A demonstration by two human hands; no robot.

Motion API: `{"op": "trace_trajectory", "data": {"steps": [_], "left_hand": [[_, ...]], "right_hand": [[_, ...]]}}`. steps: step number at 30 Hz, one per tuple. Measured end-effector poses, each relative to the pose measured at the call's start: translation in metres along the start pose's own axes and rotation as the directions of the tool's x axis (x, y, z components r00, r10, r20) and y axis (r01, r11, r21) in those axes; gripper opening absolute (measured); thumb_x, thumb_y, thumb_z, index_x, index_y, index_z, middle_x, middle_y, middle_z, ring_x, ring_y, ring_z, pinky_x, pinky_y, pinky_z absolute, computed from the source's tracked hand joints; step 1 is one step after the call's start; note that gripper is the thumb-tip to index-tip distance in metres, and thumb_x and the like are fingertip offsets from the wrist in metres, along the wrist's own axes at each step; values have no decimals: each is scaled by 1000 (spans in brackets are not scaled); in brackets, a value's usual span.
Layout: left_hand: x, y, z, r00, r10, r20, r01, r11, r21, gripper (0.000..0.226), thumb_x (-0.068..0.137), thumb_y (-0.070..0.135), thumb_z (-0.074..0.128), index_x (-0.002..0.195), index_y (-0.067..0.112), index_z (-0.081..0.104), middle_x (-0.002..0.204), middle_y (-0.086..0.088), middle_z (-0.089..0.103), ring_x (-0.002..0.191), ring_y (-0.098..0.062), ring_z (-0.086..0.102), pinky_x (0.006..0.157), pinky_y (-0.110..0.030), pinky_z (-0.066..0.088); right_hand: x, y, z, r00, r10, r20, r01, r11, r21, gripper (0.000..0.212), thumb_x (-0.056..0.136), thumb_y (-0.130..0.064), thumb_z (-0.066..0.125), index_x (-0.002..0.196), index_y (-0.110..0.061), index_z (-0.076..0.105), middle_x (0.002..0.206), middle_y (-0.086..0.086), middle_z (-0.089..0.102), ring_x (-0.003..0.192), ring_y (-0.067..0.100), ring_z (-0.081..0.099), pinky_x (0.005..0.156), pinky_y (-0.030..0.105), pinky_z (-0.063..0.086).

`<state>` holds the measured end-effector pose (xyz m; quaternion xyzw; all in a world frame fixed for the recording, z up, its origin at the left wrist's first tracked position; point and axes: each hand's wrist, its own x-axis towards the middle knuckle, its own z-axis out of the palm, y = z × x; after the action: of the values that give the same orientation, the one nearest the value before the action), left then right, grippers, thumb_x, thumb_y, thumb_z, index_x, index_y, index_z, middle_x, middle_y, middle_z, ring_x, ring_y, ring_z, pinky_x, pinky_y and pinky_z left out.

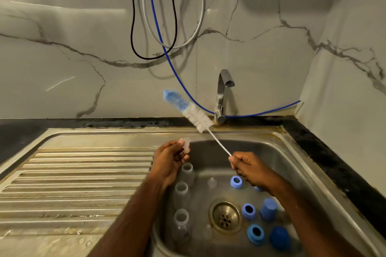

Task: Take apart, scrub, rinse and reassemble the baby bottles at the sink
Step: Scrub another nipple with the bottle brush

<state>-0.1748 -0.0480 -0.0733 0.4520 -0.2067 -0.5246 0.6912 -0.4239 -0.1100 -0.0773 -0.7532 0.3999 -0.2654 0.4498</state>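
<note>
Over the steel sink, the left hand pinches a soft, slippery teat while the right hand grips the light, bendy brush by its wire handle.

A stainless-steel sink unit with a ribbed draining board on its left is set into a dark stone counter. On the basin floor, around the round brass-toned drain strainer, three clear plastic bottle bodies stand upright in a row along the left wall. Two clear silicone teats lie near the middle, while to the right sit blue screw rings with dark centre holes and two blue caps.
</note>
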Motion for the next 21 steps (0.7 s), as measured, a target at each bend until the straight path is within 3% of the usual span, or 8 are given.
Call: {"op": "trace_trajectory", "data": {"steps": [3,7,13,17,19,21], "left_hand": [[1,3,0,999,21,-44,-23,999,-42,15,95,10,65,106,0,65,98,-19,73,84,-24,73,78,-35,60],[1,5,1,1000,9,-14,-10,998,-57,6,95,6,63,100,2,62,99,-21,74,86,-26,75,83,-37,60],[0,4,2,995,-34,91,37,999,-30,26,97,-1,58,120,10,61,109,-19,74,95,-30,75,77,-36,62],[2,5,-2,1000,25,1,-25,999,-33,28,95,2,62,123,1,63,107,-20,75,100,-30,74,91,-40,59],[2,7,-5,999,43,-33,-45,997,-66,28,92,2,66,119,1,63,104,-20,75,101,-32,74,93,-43,58],[-1,7,-6,996,77,-43,-75,997,32,25,88,2,71,111,4,64,99,-18,76,98,-34,74,90,-48,59]], "right_hand": [[-1,4,4,997,23,79,-16,996,-86,35,104,-27,51,74,-13,59,60,5,48,50,11,41,46,17,35],[1,7,6,994,31,102,-18,992,-126,35,103,-30,52,72,-18,60,60,5,49,53,14,45,50,22,39],[2,13,2,997,-7,71,21,979,-204,34,101,-39,51,75,-22,65,72,25,61,65,35,59,66,43,54],[1,6,-4,999,-31,13,33,989,-147,35,103,-25,51,76,-16,71,62,7,55,59,12,50,59,22,46],[0,7,-6,999,-41,33,46,981,-189,35,103,-23,53,74,-16,70,63,10,57,59,11,51,60,22,46],[-1,8,-6,998,-43,47,54,961,-271,34,102,-26,53,73,-20,69,69,15,63,61,17,56,63,26,47]]}}
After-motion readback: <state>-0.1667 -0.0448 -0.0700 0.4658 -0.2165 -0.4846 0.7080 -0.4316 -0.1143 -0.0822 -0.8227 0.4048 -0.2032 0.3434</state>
